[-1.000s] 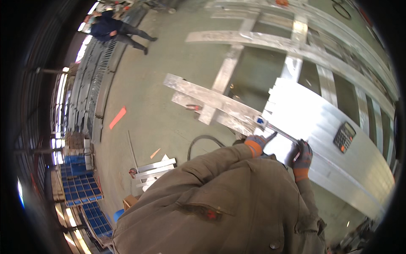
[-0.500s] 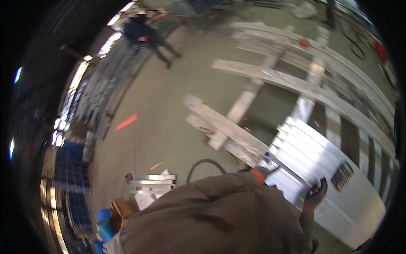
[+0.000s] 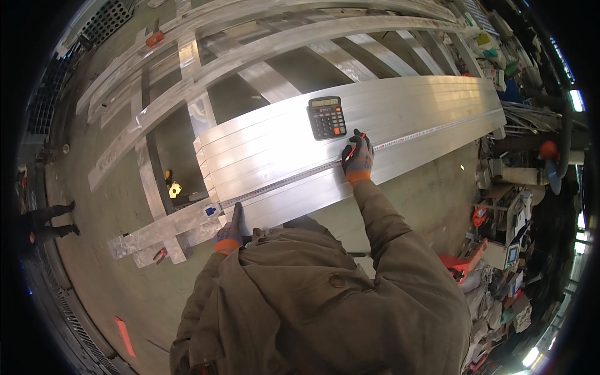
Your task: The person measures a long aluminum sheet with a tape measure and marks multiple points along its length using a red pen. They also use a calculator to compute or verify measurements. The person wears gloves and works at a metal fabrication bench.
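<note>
Several long silvery metal planks (image 3: 262,147) lie side by side in front of me. A tape measure's blade (image 3: 281,182) runs lengthwise over them, with a small blue piece (image 3: 210,212) near its left end. My left hand (image 3: 229,235), in a grey and orange glove, rests at the near left edge, its index finger stretched toward the blade. My right hand (image 3: 359,161), gloved alike, is closed around a slim red pen (image 3: 352,152) beside the blade. Just beyond it, a black calculator (image 3: 327,117) lies on the planks.
A frame of metal beams (image 3: 262,53) extends behind the planks. An orange tool (image 3: 154,39) sits on it, and a yellow and black item (image 3: 174,187) lies near its left side. Red-handled pliers (image 3: 160,255) are at lower left. A person's legs (image 3: 53,222) show far left; clutter (image 3: 494,294) fills the right.
My view has swung to the right, so the planks now spread across the middle and the person appears at the far left edge. Both hands remain by the tape blade.
</note>
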### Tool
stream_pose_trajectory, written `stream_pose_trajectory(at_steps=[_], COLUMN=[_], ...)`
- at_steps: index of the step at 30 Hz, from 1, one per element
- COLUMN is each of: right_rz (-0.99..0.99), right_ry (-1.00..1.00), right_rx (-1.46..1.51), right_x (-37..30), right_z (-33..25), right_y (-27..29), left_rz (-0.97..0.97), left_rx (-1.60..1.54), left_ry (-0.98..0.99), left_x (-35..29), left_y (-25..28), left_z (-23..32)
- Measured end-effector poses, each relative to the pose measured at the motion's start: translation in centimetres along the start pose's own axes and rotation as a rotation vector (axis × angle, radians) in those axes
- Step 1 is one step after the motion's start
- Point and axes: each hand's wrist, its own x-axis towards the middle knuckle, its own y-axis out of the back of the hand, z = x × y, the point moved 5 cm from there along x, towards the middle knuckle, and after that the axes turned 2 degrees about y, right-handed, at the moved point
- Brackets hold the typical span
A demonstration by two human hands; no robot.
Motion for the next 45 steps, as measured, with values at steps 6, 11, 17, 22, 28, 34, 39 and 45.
stream_pose_trajectory(at_steps=[6,11,17,22,28,34,39,45], right_rz=[-0.024,-0.092,-0.099,-0.080,-0.058,-0.147,-0.162,-0.257], right_ry=[-0.022,-0.035,0.064,0.075,0.064,0.015,0.024,-0.087], right_rx=[0.058,0.066,0.124,0.089,0.119,0.120,0.134,0.034], right_x=[0.5,0.9,1.1,1.4,2.6,6.1,8.0,9.3], right_z=[0.9,1.3,0.8,0.5,1.4,1.8,1.2,2.2], right_y=[-0.7,-1.7,-1.8,-2.0,-2.7,-4.4,-5.4,-6.8], left_rz=[-0.054,-0.043,-0.039,-0.011,-0.042,-0.039,-0.031,-0.026], left_rx=[0.019,-0.098,-0.099,-0.141,-0.114,-0.063,-0.065,-0.136], left_ry=[0.063,-0.010,0.005,-0.027,-0.003,0.003,-0.008,-0.037], left_x=[0.5,0.7,0.6,1.1,1.2,1.5,2.0,2.3], left_y=[-1.0,-0.9,-0.7,-1.2,-1.4,-1.7,-2.7,-3.0], left_z=[-0.6,-0.4,-0.1,-0.4,-0.8,-1.1,-2.3,-2.7])
